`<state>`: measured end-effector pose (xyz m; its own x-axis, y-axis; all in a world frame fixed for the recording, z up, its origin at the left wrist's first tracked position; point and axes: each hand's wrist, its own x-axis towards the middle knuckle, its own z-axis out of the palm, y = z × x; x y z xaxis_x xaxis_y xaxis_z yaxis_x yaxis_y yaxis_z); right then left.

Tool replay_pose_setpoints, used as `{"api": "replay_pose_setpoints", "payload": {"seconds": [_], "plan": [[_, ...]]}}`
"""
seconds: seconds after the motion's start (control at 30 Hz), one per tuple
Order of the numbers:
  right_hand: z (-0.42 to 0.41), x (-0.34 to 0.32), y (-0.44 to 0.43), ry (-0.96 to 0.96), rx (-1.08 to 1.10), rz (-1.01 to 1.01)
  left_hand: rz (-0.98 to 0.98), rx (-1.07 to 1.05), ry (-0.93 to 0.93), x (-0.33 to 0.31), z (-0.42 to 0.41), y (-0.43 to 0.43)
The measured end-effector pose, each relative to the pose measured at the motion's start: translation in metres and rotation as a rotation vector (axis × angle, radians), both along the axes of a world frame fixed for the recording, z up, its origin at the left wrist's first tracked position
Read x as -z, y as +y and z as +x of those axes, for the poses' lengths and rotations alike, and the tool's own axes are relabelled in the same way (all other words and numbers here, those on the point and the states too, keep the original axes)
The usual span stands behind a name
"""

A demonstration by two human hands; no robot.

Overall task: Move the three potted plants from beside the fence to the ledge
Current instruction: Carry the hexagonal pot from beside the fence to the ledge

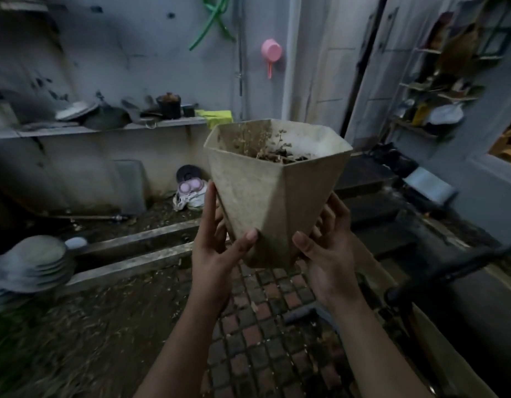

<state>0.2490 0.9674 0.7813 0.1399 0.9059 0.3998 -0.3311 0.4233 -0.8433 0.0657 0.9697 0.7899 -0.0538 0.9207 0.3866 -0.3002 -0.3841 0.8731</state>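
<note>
The left hand (217, 248) was wrapped round the lower part of the faceted cream pot (274, 193), its thumb pressed on the near face and its fingers (210, 202) running up the pot's far left side; the right hand (326, 254) mirrored it, thumb on the near face, fingers curled behind the right edge. So the pot hung in the air between the two sets of fingers, clear of the ground, tilted a little toward the person, with the dry plant (265, 147) showing above its rim. Beyond the fingertips and off to the left ran the ledge (105, 129), already crowded with a black pot (168, 106), dishes and a yellow cloth (217, 117). I judged the risks plain enough: the grip sat low on a tapering, dusty wall, so the pot could slide or tip and spill soil; the brick paving (263, 311) below would likely crack it; and setting it down could knock the clutter off. I could read no brand, label or writing anywhere.
</note>
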Motion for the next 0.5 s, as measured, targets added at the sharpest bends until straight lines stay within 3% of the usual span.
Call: {"api": "replay_pose_setpoints", "payload": {"seconds": [0.3,0.5], "plan": [[0.012,0.049,0.195,0.065,-0.027,-0.016,-0.037,-0.066,0.011,0.041,0.024,0.179],[0.032,0.117,0.345,0.158,-0.083,-0.145,-0.127,-0.129,0.032,0.1,0.051,0.326]]}}
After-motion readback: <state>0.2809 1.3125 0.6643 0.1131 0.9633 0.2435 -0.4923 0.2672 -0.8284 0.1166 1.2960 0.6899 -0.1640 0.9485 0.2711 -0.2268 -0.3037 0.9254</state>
